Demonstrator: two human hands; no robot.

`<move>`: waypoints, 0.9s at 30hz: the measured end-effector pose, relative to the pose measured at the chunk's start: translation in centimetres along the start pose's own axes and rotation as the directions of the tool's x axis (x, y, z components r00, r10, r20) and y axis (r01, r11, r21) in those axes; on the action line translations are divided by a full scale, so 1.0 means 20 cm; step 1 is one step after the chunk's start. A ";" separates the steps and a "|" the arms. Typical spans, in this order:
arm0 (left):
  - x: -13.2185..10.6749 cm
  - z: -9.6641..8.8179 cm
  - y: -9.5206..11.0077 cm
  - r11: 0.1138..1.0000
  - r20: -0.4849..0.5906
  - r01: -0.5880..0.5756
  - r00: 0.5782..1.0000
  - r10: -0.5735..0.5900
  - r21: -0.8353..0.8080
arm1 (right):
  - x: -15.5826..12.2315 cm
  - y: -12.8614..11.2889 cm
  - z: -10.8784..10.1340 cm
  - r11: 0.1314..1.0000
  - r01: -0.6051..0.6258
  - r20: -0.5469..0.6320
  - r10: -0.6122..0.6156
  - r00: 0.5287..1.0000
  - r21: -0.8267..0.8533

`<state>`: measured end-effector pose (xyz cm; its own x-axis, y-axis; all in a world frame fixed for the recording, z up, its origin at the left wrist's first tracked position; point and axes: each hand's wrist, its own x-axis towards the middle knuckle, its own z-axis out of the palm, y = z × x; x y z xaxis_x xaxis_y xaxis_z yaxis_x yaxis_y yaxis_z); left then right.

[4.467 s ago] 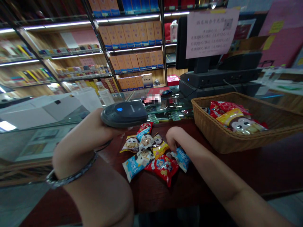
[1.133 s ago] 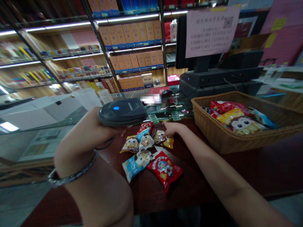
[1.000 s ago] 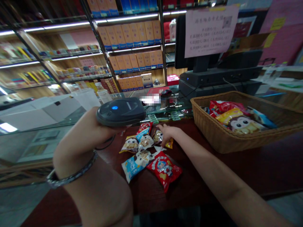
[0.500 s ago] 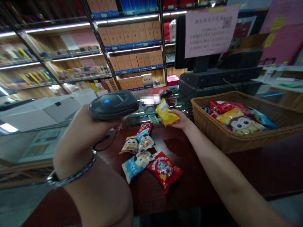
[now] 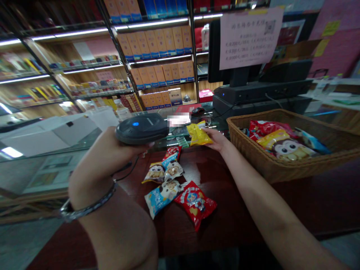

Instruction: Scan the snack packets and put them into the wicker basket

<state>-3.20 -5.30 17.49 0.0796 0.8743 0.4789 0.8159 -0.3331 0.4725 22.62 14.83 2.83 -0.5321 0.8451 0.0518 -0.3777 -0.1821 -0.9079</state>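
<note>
A dark barcode scanner [image 5: 142,128] with a lit blue dot is gripped in my left hand [image 5: 119,152], its nose facing right. Across from it, my right hand [image 5: 216,139] pinches a yellow snack packet [image 5: 198,134] by its right side, above the table's far edge. Between my arms several small snack packets lie on the dark red table [image 5: 225,217]: a red packet [image 5: 196,203] nearest on the right, a blue and white packet [image 5: 162,195] beside it, and a yellow packet with a cartoon face [image 5: 154,172] farther left. The scanner hides most of my left fingers.
On the right stands a wicker basket [image 5: 253,167] holding more snack packets. Behind it are a monitor [image 5: 214,52] with a paper notice [image 5: 250,37] and a dark base unit. A white box [image 5: 56,133] sits on the glass counter at left. Shelves of boxed goods line the back.
My left hand has moved the scanner slightly right, closer to the yellow packet. The yellow packet has turned a little in my right hand. The packets on the table have stayed put.
</note>
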 end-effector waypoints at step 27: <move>0.04 0.02 -0.03 1.000 0.112 0.005 0.994 -0.003 -0.017 | -0.01 0.00 0.01 0.843 0.209 0.160 -0.148 0.976 -0.495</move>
<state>-3.46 -4.17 17.26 0.1404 0.9095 0.3914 0.8067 -0.3342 0.4873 22.62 14.56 2.90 -0.5849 0.7711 0.2516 -0.0550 0.2718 -0.9608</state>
